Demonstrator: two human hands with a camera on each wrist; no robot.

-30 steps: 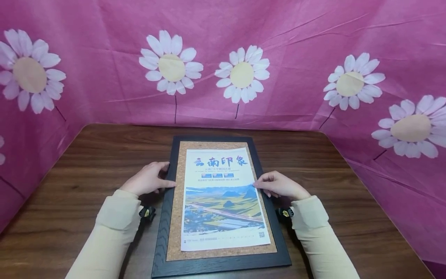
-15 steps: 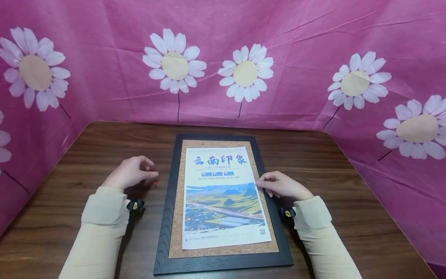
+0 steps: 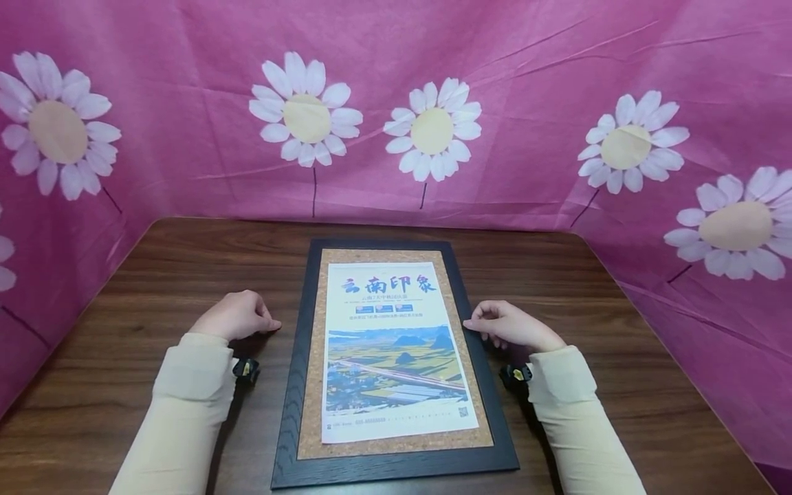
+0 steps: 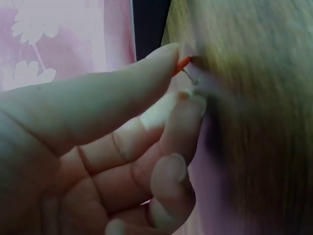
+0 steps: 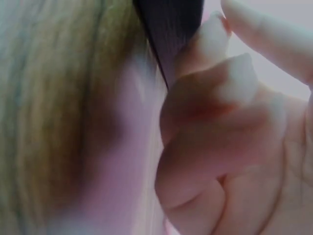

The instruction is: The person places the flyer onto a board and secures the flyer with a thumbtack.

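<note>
My left hand (image 3: 238, 316) is low over the table, left of a black-framed cork board. Its thumb and index finger pinch a small orange-red push pin (image 4: 183, 65), whose metal needle shows in the left wrist view; the fingers cover it in the head view. A printed poster (image 3: 396, 302) with a landscape picture lies on the cork (image 3: 312, 412), slightly askew, inside the black frame (image 3: 291, 405). My right hand (image 3: 513, 326) has loosely bent fingers, tips at the frame's right side. Nothing is visibly held there.
The board lies flat on a dark wooden table (image 3: 185, 275). A pink cloth (image 3: 495, 41) printed with white daisies hangs around the table's back and sides. Each wrist wears a small black camera (image 3: 246, 370).
My left hand left the frame's left edge and moved to the push pin on the table, now pinching it. The right hand shifted slightly right, off the poster's edge.
</note>
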